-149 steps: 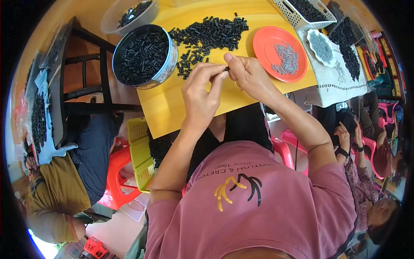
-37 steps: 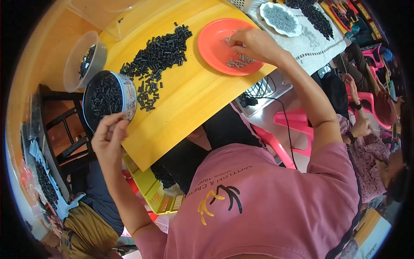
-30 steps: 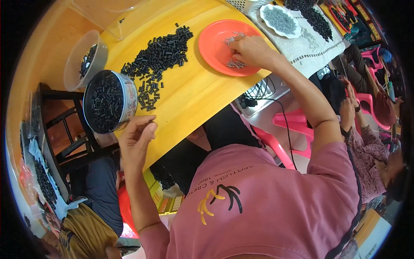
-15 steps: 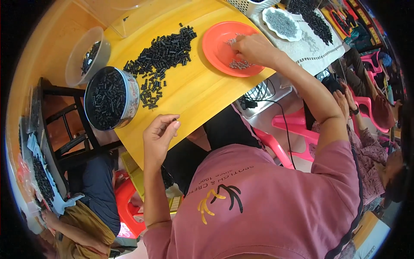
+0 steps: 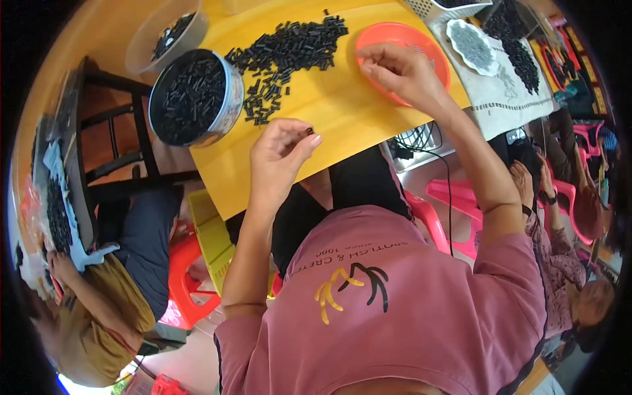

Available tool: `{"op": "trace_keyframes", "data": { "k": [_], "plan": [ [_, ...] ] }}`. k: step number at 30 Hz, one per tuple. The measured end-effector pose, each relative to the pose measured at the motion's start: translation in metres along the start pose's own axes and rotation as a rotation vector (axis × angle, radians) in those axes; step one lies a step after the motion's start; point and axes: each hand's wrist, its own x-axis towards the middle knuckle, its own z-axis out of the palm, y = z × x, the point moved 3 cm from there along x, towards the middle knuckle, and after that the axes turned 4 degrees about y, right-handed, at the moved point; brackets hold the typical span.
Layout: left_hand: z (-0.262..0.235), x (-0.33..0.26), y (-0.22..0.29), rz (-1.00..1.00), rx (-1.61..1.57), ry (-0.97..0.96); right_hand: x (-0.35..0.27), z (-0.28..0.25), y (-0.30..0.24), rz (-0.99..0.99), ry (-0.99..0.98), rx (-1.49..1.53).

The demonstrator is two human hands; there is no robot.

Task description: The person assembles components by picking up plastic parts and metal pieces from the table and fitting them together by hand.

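The left hand (image 5: 280,153) is curled over the near edge of the yellow table (image 5: 342,99). Its thumb and fingertips are pinched on a small black piece (image 5: 309,131). The right hand (image 5: 395,69) is up over the orange plate (image 5: 431,49), at its near left rim. Its fingers are bent and close together, but I cannot tell if they hold anything.

The tin (image 5: 194,99) is the round one with the shiny side. It stands on the left end of the table, left of the left hand and a little farther back. It is full of short black pieces. Just behind the tin is a clear bowl (image 5: 164,39) with a few black pieces in it. Right of the tin a big pile (image 5: 289,49) of black pieces lies loose on the table, and it reaches almost to the orange plate. The plate has a few small grey bits on it. Farther right of the plate is a white dish (image 5: 471,46) with grey bits in it, on a white cloth (image 5: 510,99). More black pieces lie on that cloth.

The black pieces are tiny, short and straight, like little sticks or tubes. The one in the left hand is just a dark dot at the fingertips.

Far left of the tin, another person's hand (image 5: 62,266) is by a cloth with more black pieces.
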Motion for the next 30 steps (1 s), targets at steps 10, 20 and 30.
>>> {"op": "trace_keyframes", "data": {
  "k": [10, 20, 30],
  "plan": [
    [0.009, -0.003, 0.013, 0.160, 0.056, 0.047, -0.038, 0.071, -0.034, 0.111, -0.204, 0.572],
    [0.006, -0.004, 0.004, 0.175, -0.005, 0.073, -0.047, 0.072, -0.033, -0.102, -0.120, 0.379],
    [-0.005, -0.005, -0.008, 0.099, 0.003, 0.121, -0.052, 0.083, -0.043, -0.490, -0.074, -0.228]
  ]
}}
